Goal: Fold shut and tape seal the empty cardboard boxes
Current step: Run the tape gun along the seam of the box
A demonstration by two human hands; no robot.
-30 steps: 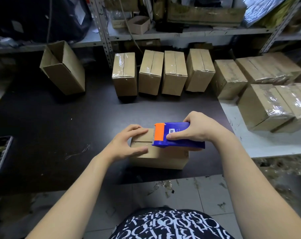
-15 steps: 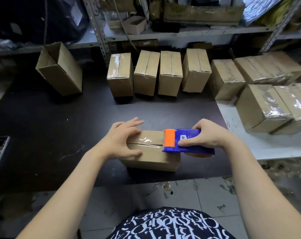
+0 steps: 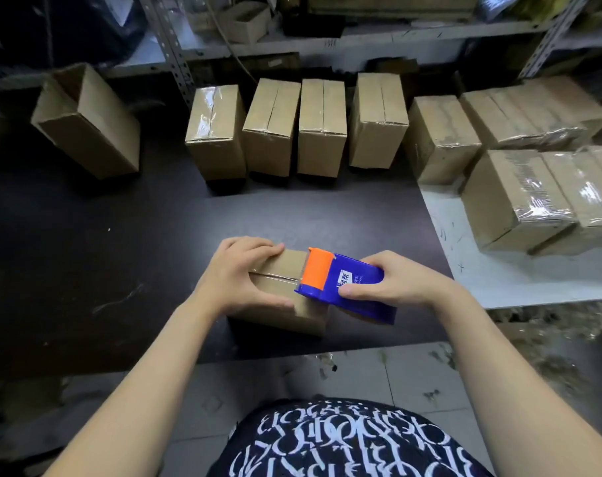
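A small cardboard box (image 3: 286, 270) lies near the front edge of the dark table (image 3: 86, 263), flaps folded shut with clear tape along part of the top seam. My left hand (image 3: 237, 273) grips the box's left end, fingers over the far edge and thumb on the near side. My right hand (image 3: 392, 280) holds a blue tape dispenser (image 3: 348, 287) with an orange front, tilted over the box's right end. An open cardboard box (image 3: 86, 122) lies on its side at the back left.
Several taped boxes (image 3: 299, 125) stand in a row along the back of the table. More taped boxes (image 3: 533, 187) are stacked on a white surface (image 3: 499, 277) at the right. Metal shelving (image 3: 361, 36) runs behind. Tape scraps litter the tiled floor.
My right hand has drawn the dispenser rightward along the seam to the box's right end and tilted it. My left hand now wraps the box's left end.
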